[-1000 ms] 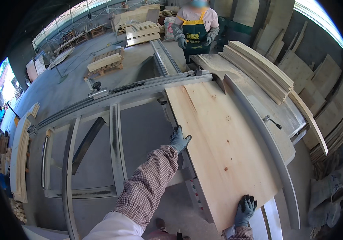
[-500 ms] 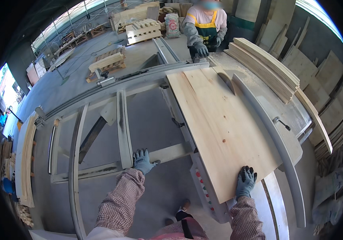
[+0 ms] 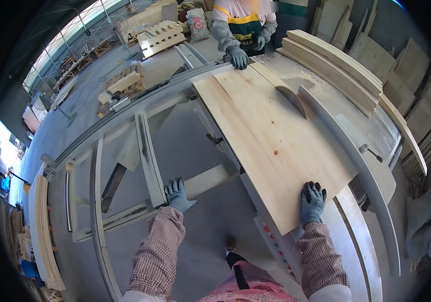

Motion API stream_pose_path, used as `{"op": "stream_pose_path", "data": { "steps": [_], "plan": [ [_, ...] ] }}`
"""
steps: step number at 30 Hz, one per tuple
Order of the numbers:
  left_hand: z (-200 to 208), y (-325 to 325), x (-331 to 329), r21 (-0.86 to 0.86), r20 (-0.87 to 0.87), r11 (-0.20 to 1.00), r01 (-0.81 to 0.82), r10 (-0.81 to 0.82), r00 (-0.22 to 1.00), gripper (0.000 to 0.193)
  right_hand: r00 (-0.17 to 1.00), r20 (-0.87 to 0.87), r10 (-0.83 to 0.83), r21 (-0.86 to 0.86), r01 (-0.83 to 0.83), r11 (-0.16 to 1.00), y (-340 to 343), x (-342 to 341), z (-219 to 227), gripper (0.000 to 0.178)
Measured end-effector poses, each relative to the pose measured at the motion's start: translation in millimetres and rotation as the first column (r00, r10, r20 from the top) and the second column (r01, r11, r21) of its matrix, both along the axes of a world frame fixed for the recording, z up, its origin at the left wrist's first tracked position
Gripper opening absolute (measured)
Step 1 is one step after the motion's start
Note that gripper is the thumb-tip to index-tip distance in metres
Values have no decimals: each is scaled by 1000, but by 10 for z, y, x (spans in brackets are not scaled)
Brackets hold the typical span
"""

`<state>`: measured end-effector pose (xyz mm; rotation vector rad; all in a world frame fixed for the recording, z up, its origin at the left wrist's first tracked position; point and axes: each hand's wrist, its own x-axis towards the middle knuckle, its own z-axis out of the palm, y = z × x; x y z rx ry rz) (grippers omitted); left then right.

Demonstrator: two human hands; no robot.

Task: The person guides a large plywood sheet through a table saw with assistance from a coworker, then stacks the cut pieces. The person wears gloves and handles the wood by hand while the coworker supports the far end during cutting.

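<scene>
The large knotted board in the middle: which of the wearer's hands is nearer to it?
Right. The right hand touches the board at its near end; the left hand is apart from it, on the grey metal frame to its left.

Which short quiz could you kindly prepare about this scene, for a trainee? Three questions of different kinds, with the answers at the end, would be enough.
1. Choose one. What does the person's left hand rest on?
a) the stacked boards
b) the metal frame
c) the sack

2. True or false: the person's right hand is on the near end of the wooden panel.

3. Fill the gap: one of the co-worker's gloved hands is at the panel's ____ end, as seen from the camera wearer.

Key: 1. b; 2. True; 3. far
</scene>
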<state>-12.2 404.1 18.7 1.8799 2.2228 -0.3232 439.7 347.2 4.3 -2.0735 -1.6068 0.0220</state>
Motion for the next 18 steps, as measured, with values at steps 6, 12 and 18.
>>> {"op": "stream_pose_path", "data": {
  "steps": [6,12,18],
  "plan": [
    [-145,-25,-164,141,112,990,30,-46,993,109,1000,-6,-3,40,3,999,-66,-55,-11,37],
    [-190,-2,-164,145,99,988,-56,41,994,105,1000,-28,-10,32,11,999,-55,-113,24,38],
    [-191,-15,-98,168,65,984,-57,47,997,108,999,-33,-30,45,32,998,-71,-116,-4,36]
  ]
}}
